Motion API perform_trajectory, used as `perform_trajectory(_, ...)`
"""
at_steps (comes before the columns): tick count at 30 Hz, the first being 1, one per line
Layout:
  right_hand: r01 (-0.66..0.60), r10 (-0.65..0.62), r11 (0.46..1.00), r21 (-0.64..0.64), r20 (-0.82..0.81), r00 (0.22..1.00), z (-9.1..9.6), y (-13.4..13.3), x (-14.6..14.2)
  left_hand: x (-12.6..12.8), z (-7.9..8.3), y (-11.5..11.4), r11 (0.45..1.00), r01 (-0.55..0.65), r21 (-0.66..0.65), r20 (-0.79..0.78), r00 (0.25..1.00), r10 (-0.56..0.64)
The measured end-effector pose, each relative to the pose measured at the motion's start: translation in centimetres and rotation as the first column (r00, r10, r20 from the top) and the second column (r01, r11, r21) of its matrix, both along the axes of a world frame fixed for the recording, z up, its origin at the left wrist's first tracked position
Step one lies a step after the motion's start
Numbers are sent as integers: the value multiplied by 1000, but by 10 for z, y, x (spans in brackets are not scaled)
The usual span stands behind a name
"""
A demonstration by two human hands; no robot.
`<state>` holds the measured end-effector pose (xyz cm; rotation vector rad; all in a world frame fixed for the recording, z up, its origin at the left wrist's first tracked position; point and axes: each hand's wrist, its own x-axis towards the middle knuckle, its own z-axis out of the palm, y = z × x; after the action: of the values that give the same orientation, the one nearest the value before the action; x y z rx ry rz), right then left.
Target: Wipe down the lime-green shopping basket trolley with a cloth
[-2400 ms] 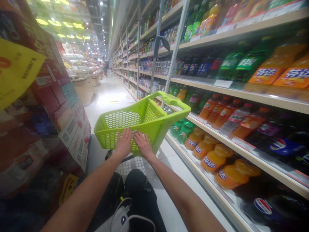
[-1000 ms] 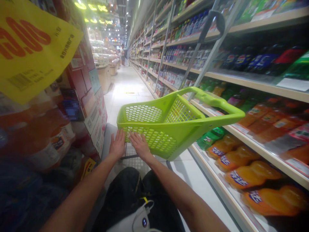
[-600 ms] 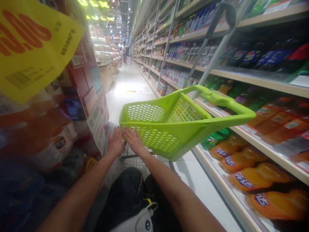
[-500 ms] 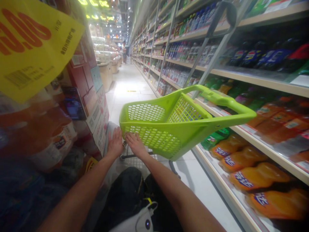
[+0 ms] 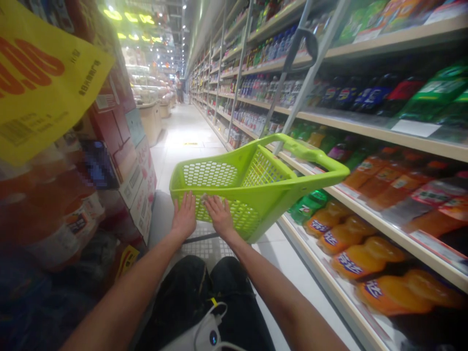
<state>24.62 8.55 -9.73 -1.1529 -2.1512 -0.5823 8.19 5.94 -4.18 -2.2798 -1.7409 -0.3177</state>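
A bright green shopping trolley basket [image 5: 278, 187] with perforated sides stands in front of me, its handle to the right. My left hand [image 5: 185, 214] is open, fingers up, at the near side of the basket by its left end. My right hand [image 5: 220, 214] is a little to the right, fingers spread against the holed side panel. A small greyish spot shows by its fingertips, too small to name. Neither hand wraps round anything. Whether the palms press on the panel I cannot tell. A white power bank [image 5: 199, 339] with a cable is at my lap.
Shelves [image 5: 369, 119] of drink bottles line the right, with orange soda bottles [image 5: 349, 261] lowest. Stacked cartons [image 5: 137, 195] and a yellow price sign [image 5: 47, 73] stand close on the left. The tiled aisle [image 5: 183, 124] runs ahead; a distant person [image 5: 178, 87] stands there.
My left hand has moved rightward from the basket's left corner onto its near side. My right hand has also shifted right along the panel. The view has swung slightly, with the basket appearing further left.
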Motion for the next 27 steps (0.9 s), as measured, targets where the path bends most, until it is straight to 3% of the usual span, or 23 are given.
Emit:
perform_trajectory(3, -32, 35, 998, -53, 69, 997, -22, -10, 2, 14, 2, -4, 998, 58, -3, -27, 998, -58)
perform_trajectory(5, -50, 57, 996, -76, 83, 995, -26, -18, 7, 20, 4, -5, 997, 73, -10, -41, 997, -73)
perform_trajectory(12, 92, -86, 994, 52, -101, 991, 19, -11, 40, 34, 14, -1, 997, 67, 28, -45, 997, -66)
perform_trajectory(19, 26, -26, 1000, -1, 21, 999, 0, -23, 51, 48, 22, 6, 995, 95, 13, -37, 995, -94)
perform_trajectory(21, 54, -54, 998, 14, -27, 998, 14, -27, 51, 48, 24, 10, 997, 81, -5, -32, 996, -81)
perform_trajectory(24, 146, -140, 988, 55, -108, 984, 57, -23, 53, 48, 29, 14, 997, 64, -34, -18, 998, -64)
perform_trajectory(27, 208, -209, 978, -26, -46, 977, 98, -13, 60, 49, 35, 12, 996, 40, -79, -3, 999, -41)
